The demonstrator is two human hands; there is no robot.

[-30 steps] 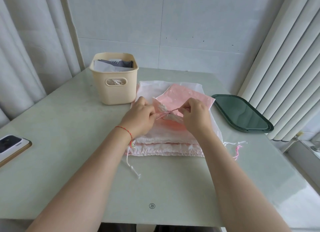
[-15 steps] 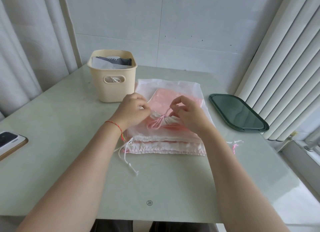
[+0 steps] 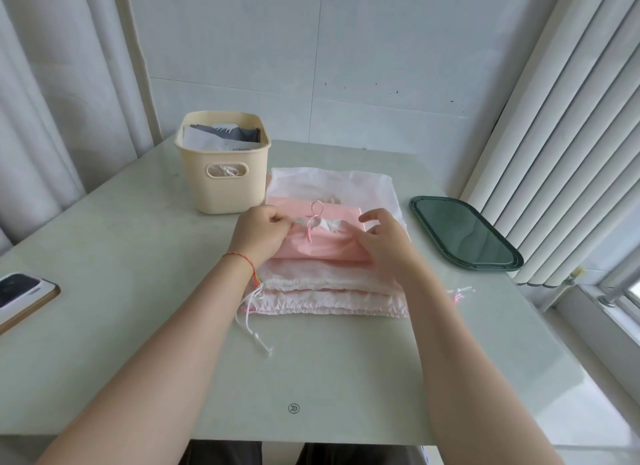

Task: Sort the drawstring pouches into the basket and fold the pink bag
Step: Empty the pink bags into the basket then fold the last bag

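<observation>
Now that the pink cord (image 3: 313, 218) sits in a finished little bow instead of being pulled tight between both hands like a second ago, the pink bag (image 3: 325, 244) looks tied off, lying on the pouch pile (image 3: 329, 291) just right of the basket (image 3: 223, 173). Left hand (image 3: 261, 234) is curled, pinching the bag's top edge, while the right hand (image 3: 384, 239) has let go, fingers loose, resting on the fabric. My guess: folding or binning comes next.
</observation>
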